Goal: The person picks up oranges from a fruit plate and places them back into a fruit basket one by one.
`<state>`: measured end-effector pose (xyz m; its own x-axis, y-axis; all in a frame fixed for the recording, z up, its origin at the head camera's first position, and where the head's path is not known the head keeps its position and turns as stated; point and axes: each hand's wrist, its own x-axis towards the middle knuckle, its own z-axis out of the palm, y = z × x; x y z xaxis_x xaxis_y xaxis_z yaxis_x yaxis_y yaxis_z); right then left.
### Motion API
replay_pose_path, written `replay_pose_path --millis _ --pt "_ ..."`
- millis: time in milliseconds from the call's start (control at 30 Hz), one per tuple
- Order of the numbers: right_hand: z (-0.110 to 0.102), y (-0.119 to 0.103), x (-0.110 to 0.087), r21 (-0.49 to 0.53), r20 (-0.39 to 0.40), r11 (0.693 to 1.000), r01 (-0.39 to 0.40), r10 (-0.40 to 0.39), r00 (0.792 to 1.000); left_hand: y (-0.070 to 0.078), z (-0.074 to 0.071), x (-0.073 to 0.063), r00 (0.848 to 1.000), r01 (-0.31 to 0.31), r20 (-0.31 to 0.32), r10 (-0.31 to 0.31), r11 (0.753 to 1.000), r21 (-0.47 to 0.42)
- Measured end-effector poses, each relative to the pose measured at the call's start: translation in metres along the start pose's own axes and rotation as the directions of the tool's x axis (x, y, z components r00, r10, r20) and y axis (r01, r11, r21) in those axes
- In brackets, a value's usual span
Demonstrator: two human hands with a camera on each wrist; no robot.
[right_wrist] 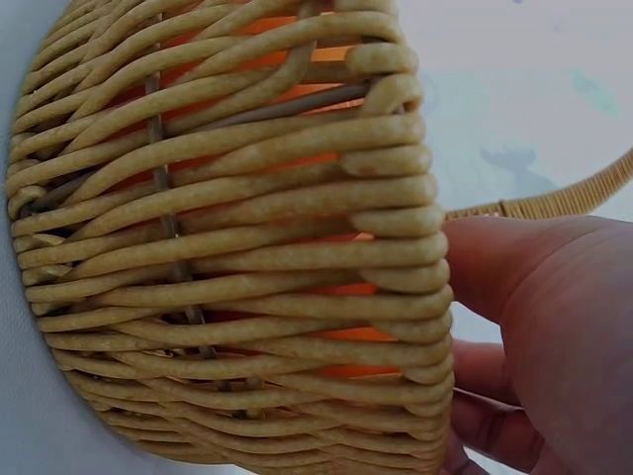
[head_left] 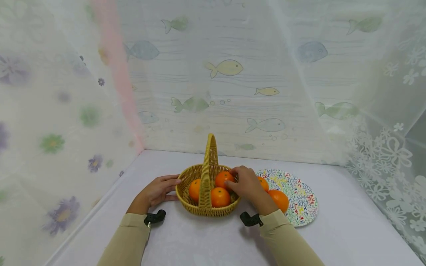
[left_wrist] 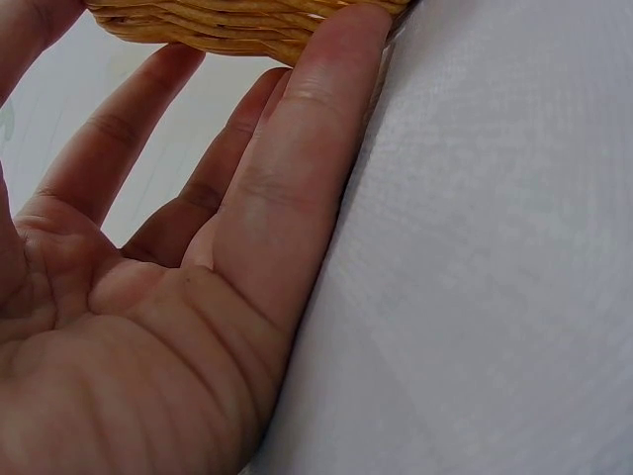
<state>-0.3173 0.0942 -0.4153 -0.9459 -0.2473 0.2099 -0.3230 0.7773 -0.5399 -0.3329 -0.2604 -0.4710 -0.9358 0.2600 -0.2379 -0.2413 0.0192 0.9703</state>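
Note:
A yellow woven basket (head_left: 192,208) with a tall arched handle stands on the table, several oranges inside it. My left hand (head_left: 160,190) touches the basket's left side, its fingers spread and fairly straight; the left wrist view has the fingertips against the wicker (left_wrist: 208,28). Over the right rim reaches my right hand (head_left: 247,186), its thumb and fingers around the rear orange (head_left: 222,179) in the basket. A front orange (head_left: 220,197) and a left orange (head_left: 194,190) lie beside the handle. From the right wrist, orange skin shows through the weave, but the fingertips are hidden.
Right of the basket lies a round, multicoloured patterned plate (head_left: 301,199). One orange (head_left: 279,200) is at its near left edge and another (head_left: 263,183) is partly behind my right hand. Printed sheer curtains (head_left: 229,111) surround the white-covered table (head_left: 196,244).

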Motion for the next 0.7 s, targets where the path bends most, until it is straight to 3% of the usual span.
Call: replay_pose_path --millis 433,700 --pt "0.0024 0.0000 0.0022 -0.082 -0.022 0.995 0.057 -0.059 0.998 0.0002 0.0022 -0.0004 1.000 0.007 -0.021 -0.007 1.000 -0.002" --pt "0.0034 -0.0039 0.0000 -0.130 -0.033 0.991 0.042 -0.046 0.998 0.0002 0.0037 -0.0012 1.000 0.006 -0.027 -0.006 1.000 0.008"
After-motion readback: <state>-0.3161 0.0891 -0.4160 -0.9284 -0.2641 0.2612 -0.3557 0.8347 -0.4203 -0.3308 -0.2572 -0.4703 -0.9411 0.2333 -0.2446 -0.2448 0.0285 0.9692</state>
